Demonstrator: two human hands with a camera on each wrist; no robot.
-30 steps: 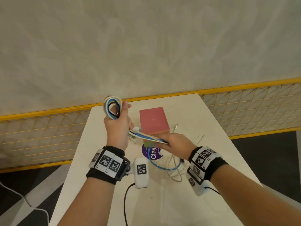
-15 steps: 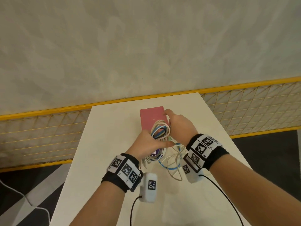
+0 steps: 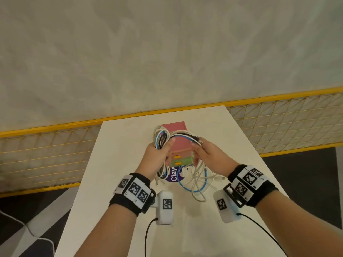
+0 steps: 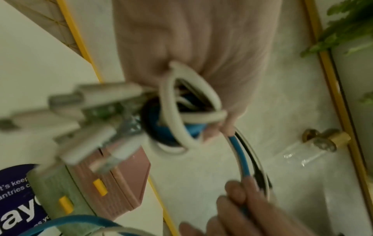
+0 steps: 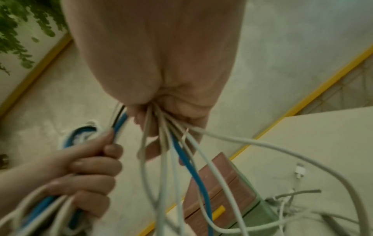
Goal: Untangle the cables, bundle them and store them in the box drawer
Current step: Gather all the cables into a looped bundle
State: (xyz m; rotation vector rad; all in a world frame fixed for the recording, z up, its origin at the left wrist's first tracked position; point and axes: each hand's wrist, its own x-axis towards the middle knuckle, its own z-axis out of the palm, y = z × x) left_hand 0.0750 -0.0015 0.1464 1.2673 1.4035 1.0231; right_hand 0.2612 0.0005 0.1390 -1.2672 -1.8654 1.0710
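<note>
My left hand (image 3: pixel 157 156) grips a coil of white, blue and black cables (image 3: pixel 161 138), held above the table in front of the box. A few strands (image 3: pixel 182 135) arc from the coil to my right hand (image 3: pixel 203 153), which grips them. From that fist, loose white and blue cables (image 3: pixel 196 180) hang down onto the table. In the right wrist view the strands (image 5: pixel 173 143) fan out below the fist. Blurred connectors (image 4: pixel 90 121) dangle by the coil in the left wrist view. The small box (image 3: pixel 176 133) has a pink top, with a pink drawer and a green drawer (image 3: pixel 181 161) below, both pushed in.
A purple round "Clay" label (image 3: pixel 173 176) lies on the white table (image 3: pixel 115 164) just before the box. A white plug (image 5: pixel 299 171) lies right of the box. A yellow mesh fence (image 3: pixel 46 154) runs behind and beside the table.
Half a second ago both hands were low over the box with the coil. Now they have come up and apart, the coil in the left and strands stretched across to the right.
</note>
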